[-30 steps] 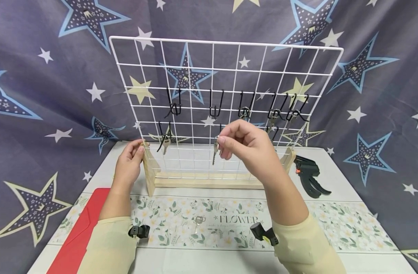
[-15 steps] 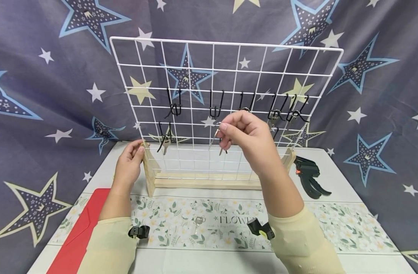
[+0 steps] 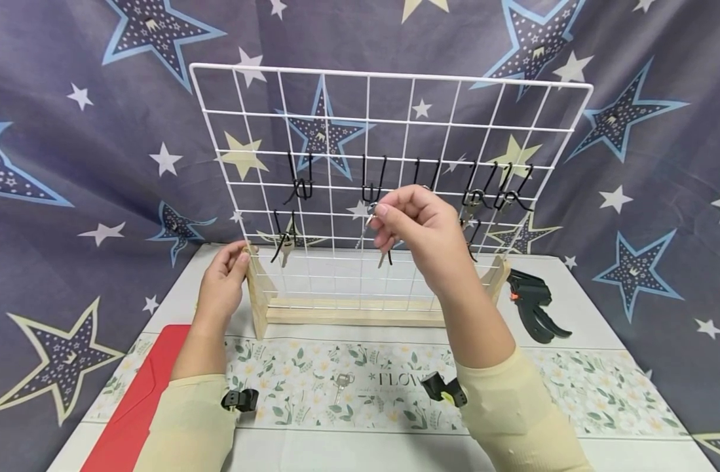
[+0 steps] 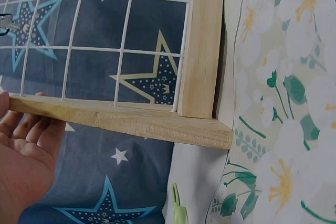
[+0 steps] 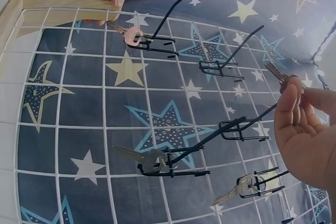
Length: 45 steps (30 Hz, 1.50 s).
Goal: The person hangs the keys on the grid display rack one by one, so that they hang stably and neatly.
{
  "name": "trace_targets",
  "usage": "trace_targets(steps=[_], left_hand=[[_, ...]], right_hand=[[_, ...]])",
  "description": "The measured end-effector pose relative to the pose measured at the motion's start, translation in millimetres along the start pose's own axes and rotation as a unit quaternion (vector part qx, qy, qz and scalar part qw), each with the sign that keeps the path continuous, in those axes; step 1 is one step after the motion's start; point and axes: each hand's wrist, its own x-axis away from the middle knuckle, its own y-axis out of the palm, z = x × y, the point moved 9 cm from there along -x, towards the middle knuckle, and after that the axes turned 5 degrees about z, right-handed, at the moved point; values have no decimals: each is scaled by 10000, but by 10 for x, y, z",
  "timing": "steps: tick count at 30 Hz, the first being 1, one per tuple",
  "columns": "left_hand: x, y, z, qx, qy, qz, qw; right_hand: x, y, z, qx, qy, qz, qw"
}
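Note:
My right hand (image 3: 421, 239) pinches a small silver key (image 3: 364, 231) by its ring, between thumb and fingertips. In the head view the key dangles just below an upper black hook (image 3: 371, 191) of the white wire grid (image 3: 389, 73). The right wrist view shows the held key (image 5: 275, 72) beyond the fingertips. My left hand (image 3: 221, 282) grips the top of the wooden side support (image 3: 255, 298), its fingers behind the wood. Other keys hang from hooks: one at lower left (image 3: 286, 249), another (image 3: 383, 260) partly hidden by my right hand.
A loose key (image 3: 342, 383) lies on the floral mat (image 3: 301, 406) in front of the rack. At the right is a black clamp-like tool (image 3: 536, 305); a red folder (image 3: 144, 387) lies left, under my forearm. A star-patterned cloth (image 3: 648, 196) hangs behind.
My right hand has risen slightly with the key, up toward the upper middle hook, uncovering a hanging key below it. My left hand has stayed on the wooden support.

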Motion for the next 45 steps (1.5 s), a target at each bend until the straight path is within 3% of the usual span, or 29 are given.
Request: trace_targets(steps=[17,33,45], left_hand=[[9,16,-20,-18,-46,-38,10000],[-14,8,0,143,132,-28,9998],[-1,14,-2,147,14,-43,9999]], right_hand=[[-59,-69,226,234,170,207,9994],[-161,-103,276,1232,-159,707,9897],[-223,-149,394,1621,59,891,9827]])
